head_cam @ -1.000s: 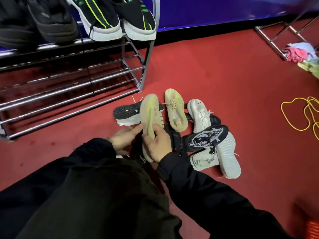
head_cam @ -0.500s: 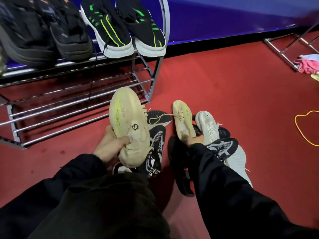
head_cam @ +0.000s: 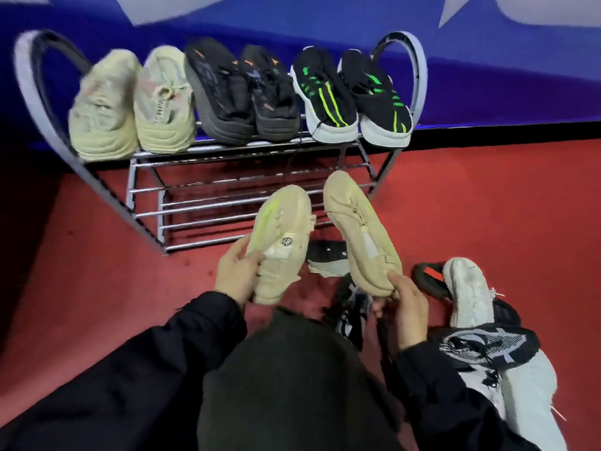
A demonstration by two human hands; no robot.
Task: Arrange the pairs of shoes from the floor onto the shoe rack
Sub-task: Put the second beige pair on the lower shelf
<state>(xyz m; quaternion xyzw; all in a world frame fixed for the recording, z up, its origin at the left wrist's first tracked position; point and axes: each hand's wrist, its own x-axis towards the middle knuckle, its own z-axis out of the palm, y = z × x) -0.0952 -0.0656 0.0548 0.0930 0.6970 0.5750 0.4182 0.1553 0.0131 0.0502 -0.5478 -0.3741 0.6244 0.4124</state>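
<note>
Obscured items, as I read them from the head camera: the heel of the left cream shoe [head_cam: 280, 242] sits inside my left hand [head_cam: 236, 274] and the heel of the right cream shoe [head_cam: 361, 232] behind my right hand [head_cam: 401, 309], so neither heel shows whole. The black-and-white shoe [head_cam: 353, 309] between my arms is mostly covered by the sleeves and dark jacket [head_cam: 292, 379], the dark-soled shoe [head_cam: 327, 252] shows only a strip between the cream pair, and the knit shoe [head_cam: 484, 348] overlaps the white shoe [head_cam: 468, 291]. The whole frame is motion-soft, so I cannot read the patch on the left cream shoe, and the pale sole [head_cam: 533, 405] runs off the bottom edge.
</note>
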